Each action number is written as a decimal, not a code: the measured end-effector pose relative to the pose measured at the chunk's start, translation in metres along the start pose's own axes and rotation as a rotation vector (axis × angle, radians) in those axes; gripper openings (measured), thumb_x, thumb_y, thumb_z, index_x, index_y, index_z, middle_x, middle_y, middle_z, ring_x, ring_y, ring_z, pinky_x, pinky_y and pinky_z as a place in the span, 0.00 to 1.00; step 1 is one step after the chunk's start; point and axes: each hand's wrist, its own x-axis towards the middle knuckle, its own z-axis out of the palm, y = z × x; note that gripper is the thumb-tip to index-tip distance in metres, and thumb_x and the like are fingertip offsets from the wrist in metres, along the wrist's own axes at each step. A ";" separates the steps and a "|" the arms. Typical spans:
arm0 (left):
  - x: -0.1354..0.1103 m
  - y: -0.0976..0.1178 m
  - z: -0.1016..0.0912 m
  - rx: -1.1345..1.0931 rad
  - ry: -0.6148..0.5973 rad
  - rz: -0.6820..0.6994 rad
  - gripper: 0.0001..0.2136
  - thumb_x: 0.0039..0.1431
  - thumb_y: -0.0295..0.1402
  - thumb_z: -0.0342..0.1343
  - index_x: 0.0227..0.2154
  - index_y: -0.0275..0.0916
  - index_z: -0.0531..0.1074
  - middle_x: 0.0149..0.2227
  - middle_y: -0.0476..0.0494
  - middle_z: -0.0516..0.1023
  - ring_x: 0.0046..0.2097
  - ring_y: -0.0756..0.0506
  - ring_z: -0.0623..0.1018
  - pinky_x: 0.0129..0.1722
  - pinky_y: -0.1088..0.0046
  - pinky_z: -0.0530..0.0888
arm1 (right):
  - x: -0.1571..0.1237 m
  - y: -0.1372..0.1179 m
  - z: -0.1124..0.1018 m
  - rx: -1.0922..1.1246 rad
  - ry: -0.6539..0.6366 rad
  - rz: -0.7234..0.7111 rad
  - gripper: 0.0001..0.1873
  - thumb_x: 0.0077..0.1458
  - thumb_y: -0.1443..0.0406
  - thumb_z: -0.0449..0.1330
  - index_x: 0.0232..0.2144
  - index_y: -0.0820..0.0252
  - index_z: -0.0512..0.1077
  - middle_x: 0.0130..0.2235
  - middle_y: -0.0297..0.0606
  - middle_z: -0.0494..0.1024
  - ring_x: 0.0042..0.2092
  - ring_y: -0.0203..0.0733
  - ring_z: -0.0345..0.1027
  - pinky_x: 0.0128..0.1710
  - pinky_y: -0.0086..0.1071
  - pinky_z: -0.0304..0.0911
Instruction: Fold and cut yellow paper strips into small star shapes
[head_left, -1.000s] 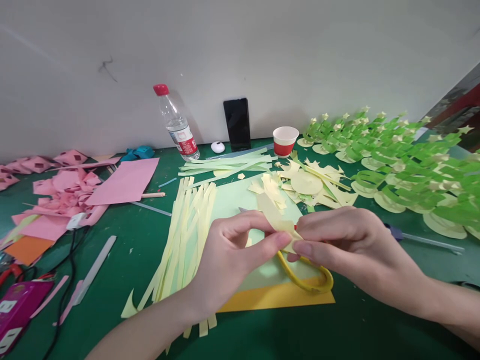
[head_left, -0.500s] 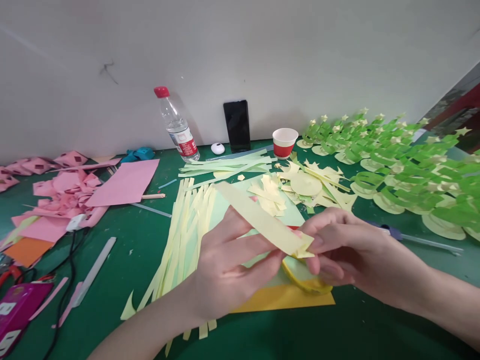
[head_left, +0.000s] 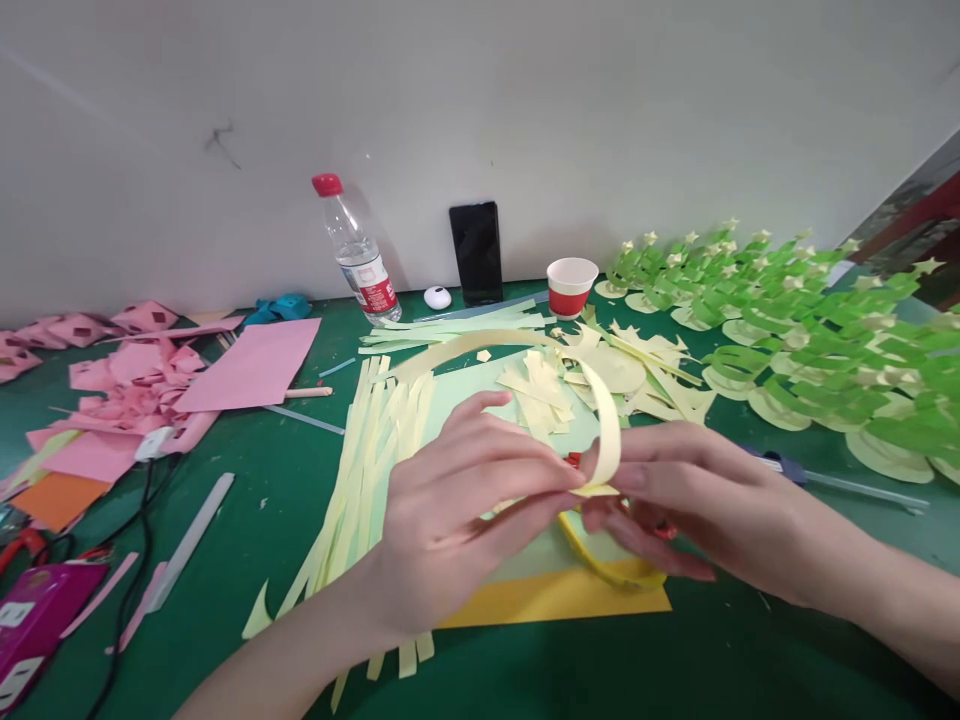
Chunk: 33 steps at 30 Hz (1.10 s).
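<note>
My left hand [head_left: 457, 500] and my right hand [head_left: 675, 500] meet over the table and pinch the near end of a long pale yellow paper strip [head_left: 517, 350]. The strip arches up and away to the left, over a fan of similar cut yellow strips [head_left: 367, 460]. Under my hands lie yellow-handled scissors [head_left: 607, 565] on a pale green sheet [head_left: 465, 400] and an orange sheet [head_left: 555, 595]. A bit of red shows between my fingers.
Rows of green paper trees with stars [head_left: 817, 320] fill the right side. Yellow offcuts [head_left: 622, 365], a red paper cup [head_left: 570, 285], a black phone [head_left: 476, 250] and a water bottle [head_left: 352, 250] stand near the wall. Pink paper [head_left: 251, 365] and scraps lie left, with cables [head_left: 127, 540].
The strip, held straight and slanted half a second ago, now bends into a long arch. Both hands stay pinched at its near end.
</note>
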 end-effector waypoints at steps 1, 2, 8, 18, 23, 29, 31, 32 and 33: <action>0.000 0.001 0.001 -0.024 0.011 -0.035 0.09 0.49 0.20 0.60 0.25 0.43 0.75 0.29 0.51 0.82 0.29 0.49 0.77 0.49 0.65 0.70 | -0.001 0.000 0.000 -0.157 0.064 -0.100 0.11 0.54 0.64 0.51 0.23 0.61 0.67 0.21 0.31 0.63 0.21 0.30 0.52 0.17 0.24 0.49; 0.000 0.001 0.002 -0.052 0.022 -0.074 0.09 0.48 0.20 0.61 0.25 0.42 0.75 0.28 0.51 0.81 0.28 0.49 0.77 0.49 0.65 0.70 | -0.003 -0.001 0.000 -0.299 0.115 -0.196 0.09 0.54 0.65 0.52 0.24 0.61 0.67 0.23 0.32 0.64 0.23 0.31 0.54 0.20 0.25 0.51; -0.001 0.006 0.005 -0.247 0.004 -0.335 0.05 0.48 0.25 0.62 0.23 0.42 0.76 0.25 0.53 0.80 0.26 0.49 0.76 0.48 0.66 0.71 | -0.005 -0.002 0.000 -0.585 0.173 -0.465 0.08 0.56 0.67 0.54 0.25 0.59 0.68 0.22 0.32 0.67 0.24 0.32 0.57 0.21 0.25 0.54; 0.003 0.008 0.004 -0.288 -0.390 -0.556 0.15 0.62 0.38 0.45 0.24 0.38 0.70 0.25 0.47 0.74 0.28 0.49 0.73 0.27 0.77 0.69 | 0.002 0.002 0.002 -0.203 0.213 -0.190 0.16 0.50 0.57 0.61 0.17 0.61 0.70 0.21 0.35 0.74 0.22 0.33 0.61 0.20 0.25 0.58; 0.002 0.009 0.006 -0.199 -0.370 -0.458 0.14 0.61 0.32 0.46 0.19 0.38 0.64 0.20 0.51 0.66 0.22 0.52 0.67 0.21 0.80 0.64 | 0.005 -0.003 0.004 -0.311 0.236 -0.205 0.16 0.48 0.56 0.62 0.17 0.61 0.70 0.20 0.36 0.73 0.21 0.34 0.60 0.19 0.26 0.58; -0.003 0.007 0.005 -0.183 -0.360 -0.387 0.14 0.60 0.31 0.47 0.20 0.38 0.65 0.21 0.48 0.69 0.23 0.51 0.67 0.21 0.77 0.65 | 0.005 0.000 0.007 -0.299 0.287 -0.268 0.08 0.47 0.64 0.58 0.21 0.62 0.70 0.18 0.34 0.67 0.20 0.34 0.59 0.18 0.26 0.57; -0.003 0.006 0.005 -0.242 -0.348 -0.388 0.14 0.60 0.31 0.46 0.19 0.38 0.65 0.21 0.47 0.68 0.24 0.50 0.69 0.23 0.77 0.66 | 0.004 0.002 0.009 -0.281 0.281 -0.276 0.08 0.47 0.65 0.58 0.20 0.62 0.69 0.18 0.34 0.66 0.20 0.34 0.59 0.18 0.27 0.58; -0.003 0.006 0.005 -0.274 -0.343 -0.395 0.15 0.60 0.30 0.46 0.18 0.38 0.65 0.20 0.47 0.68 0.25 0.49 0.70 0.24 0.77 0.67 | 0.004 0.002 0.009 -0.274 0.274 -0.268 0.08 0.47 0.65 0.57 0.20 0.62 0.69 0.18 0.34 0.67 0.20 0.34 0.60 0.19 0.28 0.59; -0.003 0.006 0.005 -0.303 -0.343 -0.407 0.15 0.61 0.30 0.45 0.18 0.38 0.66 0.21 0.47 0.69 0.26 0.49 0.70 0.26 0.77 0.68 | 0.004 0.002 0.009 -0.273 0.263 -0.253 0.08 0.48 0.64 0.57 0.20 0.62 0.69 0.18 0.35 0.68 0.21 0.35 0.61 0.20 0.29 0.61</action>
